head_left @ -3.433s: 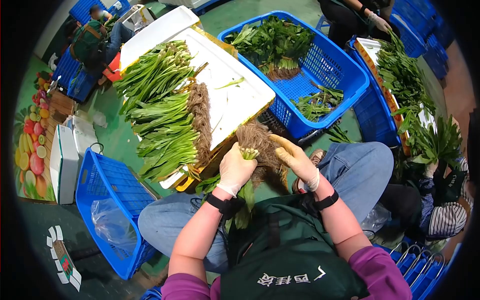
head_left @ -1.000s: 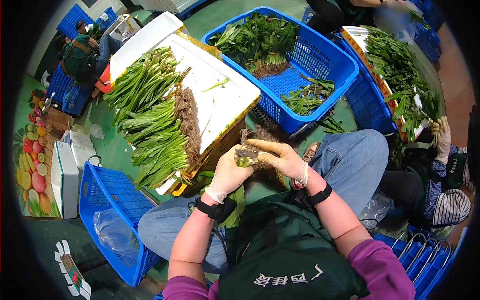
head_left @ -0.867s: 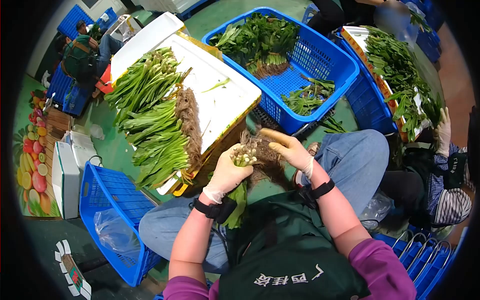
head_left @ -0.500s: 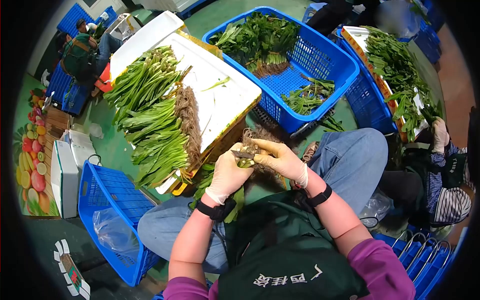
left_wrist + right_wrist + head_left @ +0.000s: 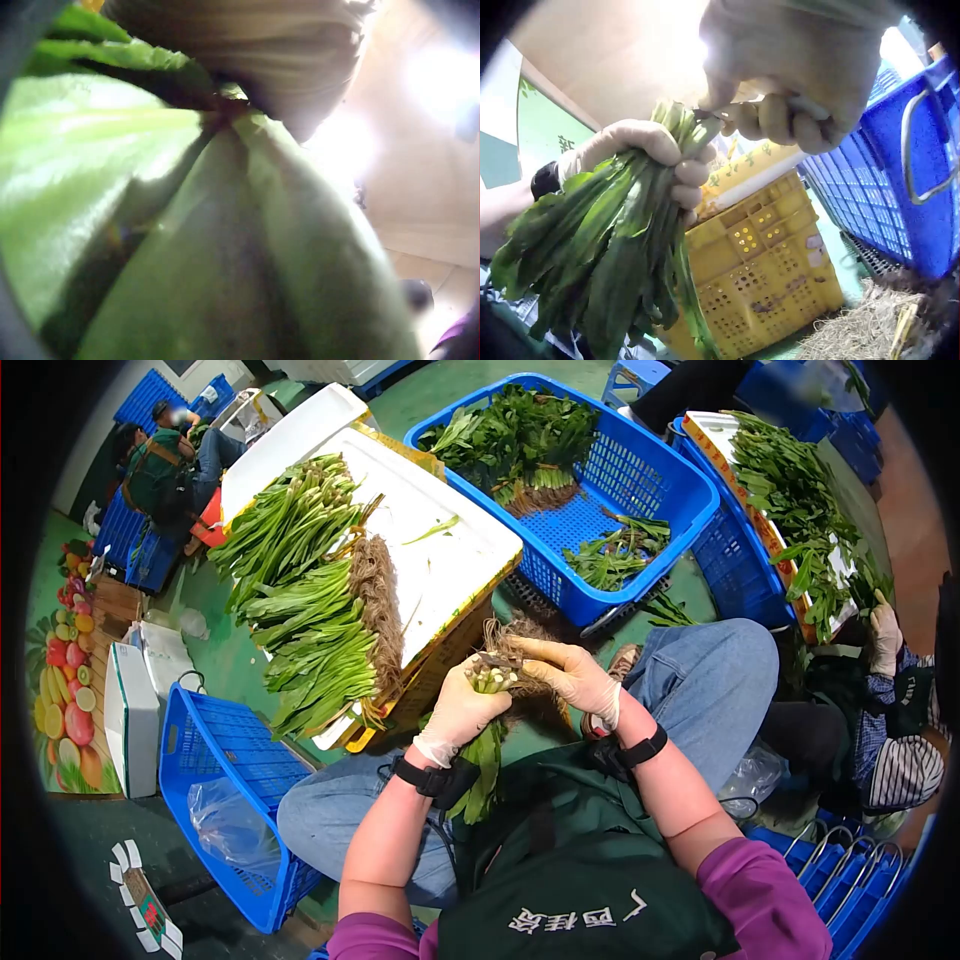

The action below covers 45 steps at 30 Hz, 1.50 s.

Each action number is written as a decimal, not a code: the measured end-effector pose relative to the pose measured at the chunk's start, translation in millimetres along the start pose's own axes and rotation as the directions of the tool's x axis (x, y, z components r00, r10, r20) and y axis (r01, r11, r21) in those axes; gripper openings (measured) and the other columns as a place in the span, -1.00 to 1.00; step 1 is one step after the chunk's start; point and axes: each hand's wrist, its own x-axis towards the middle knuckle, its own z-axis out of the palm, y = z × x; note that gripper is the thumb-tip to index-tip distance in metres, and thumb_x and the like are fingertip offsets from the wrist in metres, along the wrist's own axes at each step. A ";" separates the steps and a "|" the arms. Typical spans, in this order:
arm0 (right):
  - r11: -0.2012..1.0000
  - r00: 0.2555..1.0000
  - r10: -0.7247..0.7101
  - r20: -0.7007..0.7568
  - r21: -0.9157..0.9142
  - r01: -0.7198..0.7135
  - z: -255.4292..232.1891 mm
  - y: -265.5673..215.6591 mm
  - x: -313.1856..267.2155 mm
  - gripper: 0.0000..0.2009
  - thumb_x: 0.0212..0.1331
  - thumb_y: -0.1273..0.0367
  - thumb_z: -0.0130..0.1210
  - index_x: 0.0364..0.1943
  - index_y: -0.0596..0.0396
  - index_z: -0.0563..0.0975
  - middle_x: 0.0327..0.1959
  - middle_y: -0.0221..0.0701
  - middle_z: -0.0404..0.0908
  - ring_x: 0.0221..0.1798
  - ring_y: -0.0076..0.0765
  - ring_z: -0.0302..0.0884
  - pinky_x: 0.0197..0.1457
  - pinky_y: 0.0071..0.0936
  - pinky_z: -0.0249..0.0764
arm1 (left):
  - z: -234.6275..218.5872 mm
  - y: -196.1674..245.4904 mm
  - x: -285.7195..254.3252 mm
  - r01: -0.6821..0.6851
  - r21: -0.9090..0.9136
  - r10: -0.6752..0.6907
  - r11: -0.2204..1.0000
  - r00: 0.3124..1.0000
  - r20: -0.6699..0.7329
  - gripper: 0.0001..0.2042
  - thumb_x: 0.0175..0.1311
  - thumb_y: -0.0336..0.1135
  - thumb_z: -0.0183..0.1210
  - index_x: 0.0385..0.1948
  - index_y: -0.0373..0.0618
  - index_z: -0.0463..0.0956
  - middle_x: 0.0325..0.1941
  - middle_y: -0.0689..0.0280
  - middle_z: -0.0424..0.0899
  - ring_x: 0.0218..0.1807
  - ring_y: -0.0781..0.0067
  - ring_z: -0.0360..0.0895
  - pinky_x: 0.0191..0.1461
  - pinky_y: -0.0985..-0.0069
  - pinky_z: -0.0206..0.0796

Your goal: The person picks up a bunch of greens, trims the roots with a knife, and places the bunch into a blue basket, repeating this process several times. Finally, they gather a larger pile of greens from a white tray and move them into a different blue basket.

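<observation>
My gloved left hand (image 5: 462,705) grips a bunch of leafy greens (image 5: 622,240) around its stems. The pale cut stem ends point up, and the leaves hang below the fist. Broad leaves also fill much of the left wrist view. Right at the stem ends is my gloved right hand (image 5: 568,678), its fingers curled around a small knife (image 5: 703,114) whose thin dark blade reaches the stems; most of the handle is hidden in the fist. Brown stringy roots (image 5: 535,628) lie behind and below the hands, and a pile of trimmed roots (image 5: 870,330) shows in the right wrist view.
A white foam box lid (image 5: 450,575) on a yellow crate (image 5: 765,255) bears rows of greens (image 5: 310,600). Behind stands a blue basket (image 5: 690,500) with more greens. At left is a blue crate (image 5: 225,745) with a plastic bag. Another person's gloved hand (image 5: 885,635) works at right.
Both hands shifted slightly left and down since the first frame. The right hand moved away from and back to the stem ends with the knife; the left kept its grip on the bunch.
</observation>
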 end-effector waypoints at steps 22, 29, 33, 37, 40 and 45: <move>0.962 0.976 0.166 0.143 0.195 -0.192 1.1 -37.1 4.2 -0.57 0.42 0.34 0.10 0.30 0.24 0.46 0.19 -0.37 0.62 0.18 -0.56 0.51 0.31 -0.51 0.41 | 8.1 6.5 -6.6 -0.239 0.647 0.338 0.724 0.941 -0.031 -0.75 0.04 -0.32 0.35 -0.25 -0.18 0.63 -0.31 0.05 0.67 -0.18 -0.09 0.60 -0.05 0.07 0.41; 0.797 0.959 0.227 -0.172 -0.532 -0.285 -41.8 17.8 0.6 -0.56 0.40 0.12 0.03 0.25 0.01 0.53 0.12 -0.09 0.64 0.18 -0.02 0.59 0.25 -0.26 0.46 | 5.8 14.2 -7.7 -0.232 0.497 0.319 0.836 0.943 -0.097 -0.76 0.07 -0.53 0.32 -0.19 -0.21 0.57 -0.33 0.30 0.70 -0.26 0.51 0.63 -0.11 0.49 0.46; 0.666 0.912 0.325 -0.252 -0.623 -0.410 -27.5 22.3 -8.5 -0.57 0.38 0.09 0.01 0.22 -0.05 0.52 0.11 -0.04 0.61 0.19 0.10 0.54 0.25 -0.11 0.44 | -20.7 55.7 -34.2 -0.141 -0.004 0.138 0.990 0.973 -0.184 -0.73 0.13 -0.58 0.31 -0.10 -0.23 0.57 -0.14 0.45 0.67 -0.14 0.69 0.55 0.02 0.62 0.42; 0.678 0.900 0.298 -0.317 -0.594 -0.433 -7.9 24.7 6.7 -0.68 0.39 0.15 -0.02 0.03 0.00 0.60 -0.08 -0.05 0.68 0.06 0.19 0.59 0.15 -0.03 0.48 | -63.0 156.2 -111.3 -0.139 0.032 0.142 0.990 0.951 -0.275 -0.61 0.07 -0.53 0.40 -0.03 -0.19 0.56 -0.09 0.42 0.64 -0.07 0.63 0.57 0.10 0.59 0.43; 0.939 0.951 0.191 -0.244 -0.237 -0.249 9.5 10.4 41.4 -0.66 0.48 0.19 -0.04 -0.06 0.21 0.59 -0.38 -0.23 0.68 -0.33 -0.18 0.63 -0.21 -0.36 0.53 | -96.4 225.6 -155.1 -0.073 0.365 0.238 0.928 0.871 -0.431 -0.63 0.00 -0.62 0.29 -0.08 -0.17 0.56 -0.19 0.42 0.63 -0.15 0.64 0.56 -0.01 0.60 0.46; 0.797 0.920 0.391 0.013 0.495 -0.346 29.2 24.9 81.8 -0.63 0.53 0.15 -0.07 -0.02 0.19 0.59 -0.48 -0.43 0.59 -0.52 -0.59 0.46 -0.43 -0.61 0.39 | -173.9 283.4 -116.8 0.104 0.956 0.666 0.273 0.697 -0.266 -0.75 0.16 -0.59 0.16 -0.10 -0.22 0.52 -0.27 0.27 0.63 -0.24 0.47 0.56 -0.08 0.52 0.41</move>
